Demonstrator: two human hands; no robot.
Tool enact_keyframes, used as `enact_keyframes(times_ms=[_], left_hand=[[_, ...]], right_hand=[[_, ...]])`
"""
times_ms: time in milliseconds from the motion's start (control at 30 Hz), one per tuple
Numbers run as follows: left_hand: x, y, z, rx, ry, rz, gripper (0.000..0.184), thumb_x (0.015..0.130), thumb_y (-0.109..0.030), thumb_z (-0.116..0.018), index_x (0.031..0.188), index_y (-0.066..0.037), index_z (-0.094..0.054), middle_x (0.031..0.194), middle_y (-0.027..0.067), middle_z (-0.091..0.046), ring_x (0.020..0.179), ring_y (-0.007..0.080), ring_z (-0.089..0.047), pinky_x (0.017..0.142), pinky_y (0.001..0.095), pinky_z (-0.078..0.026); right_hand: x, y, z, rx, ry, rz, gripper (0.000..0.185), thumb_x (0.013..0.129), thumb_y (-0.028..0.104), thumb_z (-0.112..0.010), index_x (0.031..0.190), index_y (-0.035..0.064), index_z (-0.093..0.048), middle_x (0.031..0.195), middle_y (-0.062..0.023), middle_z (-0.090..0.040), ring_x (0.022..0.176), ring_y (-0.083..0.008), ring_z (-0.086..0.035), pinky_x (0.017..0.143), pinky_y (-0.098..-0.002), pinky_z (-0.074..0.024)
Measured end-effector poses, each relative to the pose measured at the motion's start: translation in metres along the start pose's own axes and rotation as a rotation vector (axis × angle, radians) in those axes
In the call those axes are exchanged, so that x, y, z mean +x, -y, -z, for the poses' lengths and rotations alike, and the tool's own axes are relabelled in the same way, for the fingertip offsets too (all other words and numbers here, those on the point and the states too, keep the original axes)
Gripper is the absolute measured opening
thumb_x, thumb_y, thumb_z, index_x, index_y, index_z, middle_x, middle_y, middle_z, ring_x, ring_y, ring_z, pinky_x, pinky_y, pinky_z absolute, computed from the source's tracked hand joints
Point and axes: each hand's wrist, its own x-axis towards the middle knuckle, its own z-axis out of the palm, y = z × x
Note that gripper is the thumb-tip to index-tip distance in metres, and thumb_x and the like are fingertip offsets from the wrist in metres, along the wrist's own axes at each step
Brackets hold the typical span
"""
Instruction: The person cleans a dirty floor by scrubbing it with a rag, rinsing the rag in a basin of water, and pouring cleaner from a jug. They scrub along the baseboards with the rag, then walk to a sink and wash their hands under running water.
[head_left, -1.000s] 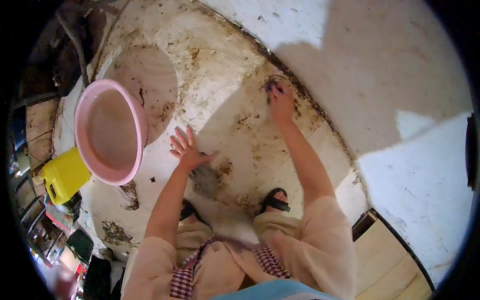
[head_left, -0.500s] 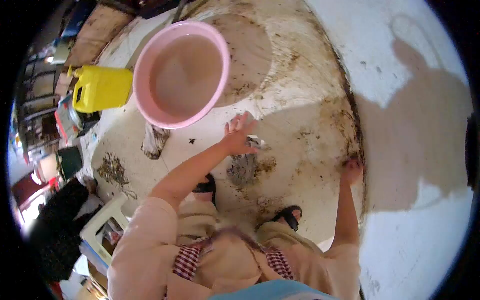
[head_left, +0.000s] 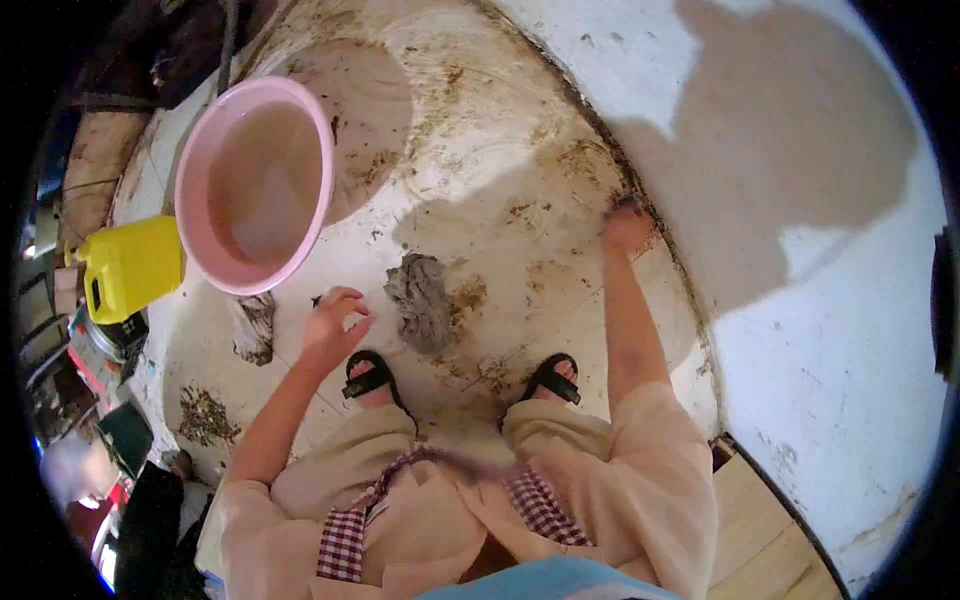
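My right hand [head_left: 628, 230] is at the dirty seam where the floor [head_left: 520, 260] meets the white wall [head_left: 820, 400]. Its fingers are closed on a small dark thing, too hidden to make out. Bent and apart, the fingers of my left hand [head_left: 335, 325] hold nothing, just above the floor. A crumpled grey cloth [head_left: 420, 303] lies to the right of my left hand. Another soiled cloth [head_left: 254, 328] is to its left. Beyond it stands a pink basin [head_left: 200, 190] with murky water.
A yellow jug [head_left: 135, 268] stands left of the basin. Brown dirt patches cover parts of the floor, with a clump of debris [head_left: 205, 417] at the lower left. Wooden boards [head_left: 770, 530] lie at the lower right. Clutter fills the left edge.
My left hand has moved away from the grey cloth, towards the soiled one. My right hand has shifted along the seam at the wall. The view has swung right, then back.
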Motion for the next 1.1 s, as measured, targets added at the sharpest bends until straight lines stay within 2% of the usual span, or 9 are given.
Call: enact_keyframes(times_ms=[100,300,433,533,633,733,900,1033,1100], left_hand=[[0.001,-0.01,0.008,-0.025,0.089,0.059,0.019,0.068,-0.011,-0.066,0.085,-0.007,-0.059,0.098,0.0111,-0.055,0.088,0.0281,-0.054,0.075,0.0341,-0.045],[0.0,0.043,0.01,0.201,0.126,0.193,0.056,0.067,-0.022,-0.069,0.115,-0.005,-0.045,0.123,0.0145,-0.04,0.109,0.0323,-0.043,0.088,0.0378,-0.04],[0.062,0.065,-0.019,0.383,0.164,0.065,0.075,0.066,-0.027,-0.071,0.128,-0.006,-0.032,0.136,0.0154,-0.022,0.121,0.0359,-0.028,0.098,0.0425,-0.028],[0.093,0.084,-0.014,0.412,0.158,0.187,0.101,0.062,-0.039,-0.073,0.136,-0.009,-0.01,0.141,0.0167,0.0,0.129,0.037,-0.006,0.103,0.0477,-0.013],[0.114,0.094,-0.025,0.439,0.278,0.434,0.129,0.053,-0.054,-0.074,0.134,-0.01,0.017,0.138,0.0209,0.021,0.127,0.0415,0.016,0.1,0.0562,-0.004],[0.123,0.087,-0.044,0.496,0.316,0.555,0.136,0.05,-0.054,-0.076,0.131,-0.011,0.024,0.135,0.0235,0.026,0.123,0.0449,0.021,0.096,0.0611,-0.001],[0.125,0.087,-0.043,0.445,0.256,0.548,0.143,0.041,-0.055,-0.078,0.132,-0.01,0.023,0.135,0.024,0.026,0.123,0.0437,0.025,0.095,0.0607,0.002],[0.121,0.106,-0.049,0.472,0.312,0.533,0.143,0.041,-0.055,-0.078,0.131,-0.011,0.023,0.135,0.0252,0.025,0.123,0.0445,0.023,0.096,0.0599,0.004],[0.124,0.102,-0.051,0.472,0.317,0.564,0.142,0.042,-0.055,-0.078,0.132,-0.012,0.022,0.135,0.0265,0.024,0.123,0.0451,0.022,0.096,0.06,0.004]], right_hand=[[0.003,-0.007,-0.017,0.0,-0.117,0.321,0.027,0.076,0.028,-0.056,0.1,0.0169,-0.061,0.098,-0.0108,-0.056,0.085,-0.0268,-0.055,0.071,-0.0391,-0.046],[0.035,-0.075,-0.049,-0.108,0.103,-0.08,0.03,0.075,0.033,-0.054,0.093,0.0117,-0.064,0.098,-0.0086,-0.059,0.087,-0.0246,-0.054,0.073,-0.0371,-0.0448],[0.043,0.057,-0.013,0.107,-0.434,0.462,0.024,0.073,0.026,-0.054,0.087,0.0068,-0.061,0.085,-0.0145,-0.059,0.084,-0.0292,-0.054,0.074,-0.0388,-0.0444],[0.021,0.007,0.007,-0.055,-0.512,0.652,0.02,0.078,0.024,-0.051,0.084,0.0063,-0.059,0.082,-0.012,-0.058,0.077,-0.028,-0.055,0.073,-0.0384,-0.0447],[0.016,-0.026,-0.024,0.116,-0.603,0.307,0.022,0.082,0.024,-0.047,0.09,0.0069,-0.057,0.083,-0.0098,-0.058,0.072,-0.0255,-0.054,0.07,-0.0372,-0.0449],[0.032,-0.028,-0.053,0.279,-0.585,0.089,0.021,0.083,0.022,-0.047,0.093,0.0065,-0.057,0.086,-0.0097,-0.057,0.072,-0.0247,-0.053,0.07,-0.0373,-0.0438],[0.073,0.111,0.0,0.399,-0.379,0.286,0.023,0.077,0.01,-0.053,0.098,0.0019,-0.057,0.097,-0.0146,-0.054,0.089,-0.0283,-0.049,0.081,-0.0376,-0.0384],[0.056,0.042,-0.04,0.397,-0.6,0.188,0.021,0.074,0.009,-0.056,0.094,0.0034,-0.062,0.096,-0.0139,-0.054,0.09,-0.0287,-0.048,0.083,-0.0411,-0.0378],[0.065,0.079,-0.01,0.392,-0.538,0.256,0.021,0.074,0.008,-0.057,0.094,0.0037,-0.062,0.098,-0.0131,-0.054,0.09,-0.0286,-0.048,0.083,-0.0405,-0.0382]])
